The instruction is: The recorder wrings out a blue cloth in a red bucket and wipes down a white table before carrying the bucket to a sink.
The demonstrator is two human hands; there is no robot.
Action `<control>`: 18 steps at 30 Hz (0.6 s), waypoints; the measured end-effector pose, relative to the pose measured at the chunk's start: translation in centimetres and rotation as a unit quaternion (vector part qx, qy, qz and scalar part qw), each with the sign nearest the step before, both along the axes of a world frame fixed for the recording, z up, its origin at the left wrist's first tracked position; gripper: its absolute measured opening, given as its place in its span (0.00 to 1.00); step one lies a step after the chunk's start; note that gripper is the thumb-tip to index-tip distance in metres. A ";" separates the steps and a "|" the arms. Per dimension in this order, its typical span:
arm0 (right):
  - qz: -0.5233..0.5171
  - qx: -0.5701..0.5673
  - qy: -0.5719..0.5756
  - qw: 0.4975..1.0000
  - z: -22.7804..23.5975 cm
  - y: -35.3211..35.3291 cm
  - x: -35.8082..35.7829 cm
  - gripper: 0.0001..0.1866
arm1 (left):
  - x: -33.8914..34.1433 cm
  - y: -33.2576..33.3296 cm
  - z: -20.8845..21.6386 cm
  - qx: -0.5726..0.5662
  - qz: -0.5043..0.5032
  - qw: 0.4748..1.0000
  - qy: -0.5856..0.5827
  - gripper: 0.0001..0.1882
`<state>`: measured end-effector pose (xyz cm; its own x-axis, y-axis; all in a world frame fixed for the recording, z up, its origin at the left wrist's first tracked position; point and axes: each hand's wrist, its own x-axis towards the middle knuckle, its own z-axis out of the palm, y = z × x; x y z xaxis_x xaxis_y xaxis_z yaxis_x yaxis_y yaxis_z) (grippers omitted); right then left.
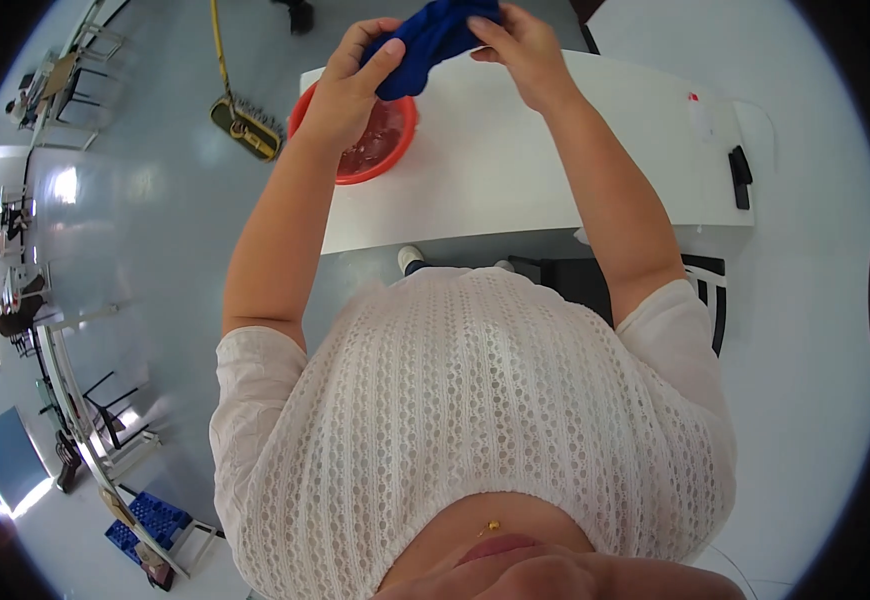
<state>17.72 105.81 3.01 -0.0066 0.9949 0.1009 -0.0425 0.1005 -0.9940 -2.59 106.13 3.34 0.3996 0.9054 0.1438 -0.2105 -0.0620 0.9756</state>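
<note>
Both arms reach forward over a white table [455, 195]. Between my hands hangs a blue cloth [420, 60], bunched and partly cut off by the top edge of the view. My left hand [355, 80] pinches its left side, thumb on top. The right hand [520, 55] grips the cloth's upper right end between thumb and fingers. Below my left hand and wrist stands a red basin [407, 135] with water in it, partly hidden by my forearm. The cloth is held up above the table, just past the basin's right rim.
A mop or broom with a yellow handle [219, 45] lies on the grey floor at left. On the table's right end are a black object [740, 178] and a small red-and-white item [696, 115]. A dark chair [565, 280] stands before me. Tables and a blue crate [150, 525] line the left.
</note>
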 end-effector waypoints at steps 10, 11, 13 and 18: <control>-0.123 0.026 0.149 0.981 -5.4 -10.4 13.8 0.13 | 13.3 -2.0 -6.4 -0.121 -0.103 0.981 0.108 0.11; -0.148 0.002 0.212 0.966 -5.4 -11.0 14.7 0.13 | 14.4 -2.7 -6.8 -0.123 -0.070 0.982 0.126 0.12; -0.187 -0.020 0.324 0.927 -6.4 -11.5 17.1 0.13 | 15.8 -2.6 -8.5 -0.180 -0.016 0.982 0.058 0.12; -0.243 -0.029 0.337 0.909 -8.2 -13.4 21.7 0.13 | 15.6 -2.7 -9.4 -0.195 0.149 0.968 -0.043 0.11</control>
